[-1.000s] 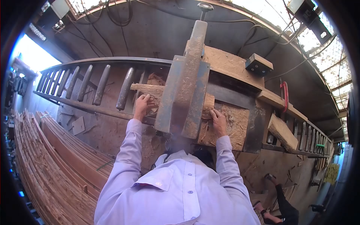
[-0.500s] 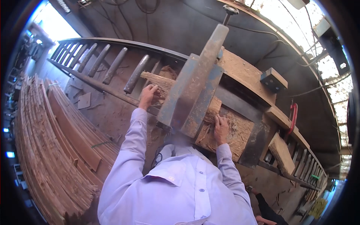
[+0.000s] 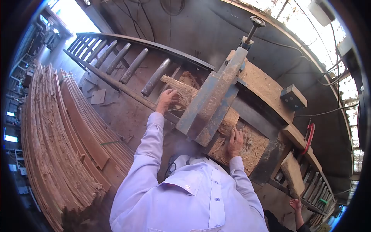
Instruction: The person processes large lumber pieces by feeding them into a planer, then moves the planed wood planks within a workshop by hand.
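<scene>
A short rough wooden board (image 3: pixel 182 89) runs under the blue-grey guard of a woodworking machine (image 3: pixel 210 102), which hides its middle. My left hand (image 3: pixel 167 101) grips the board's near edge on the left of the guard, fingers bent over it. On the right, the board's other end (image 3: pixel 230 119) sticks out from under the guard. There my right hand (image 3: pixel 235 144) has its fingers closed against that end, just above a table area strewn with wood chips (image 3: pixel 255 145). What lies beneath the guard cannot be seen.
A roller conveyor (image 3: pixel 131 65) stretches to the far left. Long planks (image 3: pixel 58 143) are stacked at left. A red clamp (image 3: pixel 309 137) and a wooden block (image 3: pixel 292 174) sit at right. Another person's hand (image 3: pixel 296 205) is near the conveyor, lower right.
The camera view has shifted, so the scene sits further right. My right hand's fingers look more extended on the board end. The other person's hand has risen toward the wooden block.
</scene>
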Demonstrator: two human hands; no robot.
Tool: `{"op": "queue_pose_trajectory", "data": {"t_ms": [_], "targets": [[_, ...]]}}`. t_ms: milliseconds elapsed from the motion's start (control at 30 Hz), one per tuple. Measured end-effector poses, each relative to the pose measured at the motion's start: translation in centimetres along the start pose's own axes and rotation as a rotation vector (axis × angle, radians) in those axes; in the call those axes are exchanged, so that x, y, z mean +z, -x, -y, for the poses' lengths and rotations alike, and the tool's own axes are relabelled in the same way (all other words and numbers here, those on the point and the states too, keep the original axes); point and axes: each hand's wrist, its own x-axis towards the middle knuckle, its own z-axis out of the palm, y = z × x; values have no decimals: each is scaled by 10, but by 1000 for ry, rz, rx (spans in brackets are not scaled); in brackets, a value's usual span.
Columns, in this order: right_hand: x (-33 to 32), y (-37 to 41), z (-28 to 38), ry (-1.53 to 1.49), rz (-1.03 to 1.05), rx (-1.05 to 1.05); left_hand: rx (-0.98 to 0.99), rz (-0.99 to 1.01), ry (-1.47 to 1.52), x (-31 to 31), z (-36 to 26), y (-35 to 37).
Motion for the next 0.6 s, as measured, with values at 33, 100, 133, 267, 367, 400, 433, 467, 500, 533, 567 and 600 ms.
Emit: {"op": "queue_pose_trajectory", "data": {"t_ms": [33, 100, 133, 267, 367, 400, 433, 467, 500, 533, 567, 600], "targets": [[1, 1, 0, -2, 1, 0, -17, 10, 32, -3, 3, -2], [2, 1, 1, -5, -9, 11, -1, -3, 119, -3, 3, -8], [4, 1, 2, -9, -13, 21, 6, -36, 150, 1, -2, -8], [8, 4, 3, 60, 20, 62, 20, -36, 210, 0, -12, -25], [8, 6, -1, 171, 52, 15, 81, -11, 48, -1, -17, -34], [8, 10, -8, 250, 89, -12, 108, 22, -135, 0, -41, -13], [5, 12, -5, 257, 124, -46, 468, -95, -845, -23, 7, -64], [11, 13, -16, 205, 101, -97, 143, -50, -538, -20, -15, -49], [17, 13, -11, -52, 60, 128, 145, -42, -402, -31, 29, -94], [12, 7, 15, -19, 45, 249, 203, -101, -251, -27, 45, -101], [10, 5, 6, -43, 104, 316, 271, -153, -104, -23, 59, -107], [22, 6, -30, -184, 69, 315, 160, -108, 34, -22, 32, -84]]}}
